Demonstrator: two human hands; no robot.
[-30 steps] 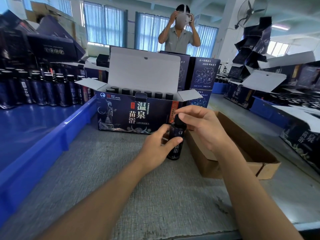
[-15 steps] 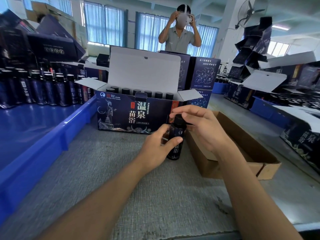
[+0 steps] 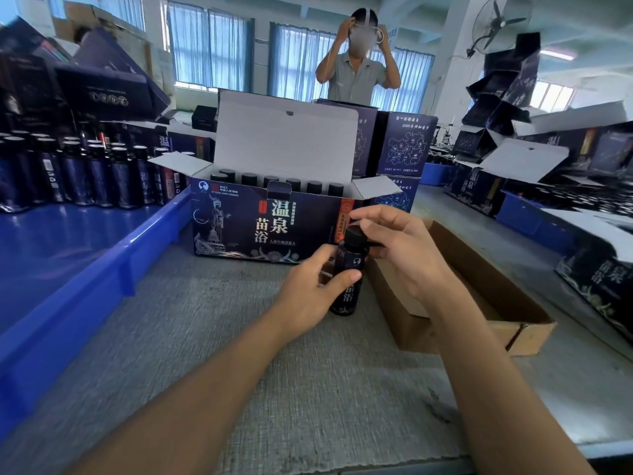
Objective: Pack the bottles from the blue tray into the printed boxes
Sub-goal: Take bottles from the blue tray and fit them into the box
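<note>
- Brown cardboard tray (image 3: 493,293), open-topped, lies on the grey mat (image 3: 274,371) at 3 o'clock.
- A person (image 3: 356,73) stands at 12 o'clock, arms raised.
- Wall fan (image 3: 496,25) at 1 o'clock.

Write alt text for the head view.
The left hand grips the body of a small dark black-capped bottle, held upright, while the right hand pinches its cap. Behind it stands an open dark printed cardboard box with a row of capped bottles inside; a blue plastic tray of more bottles lies to the left.
</note>
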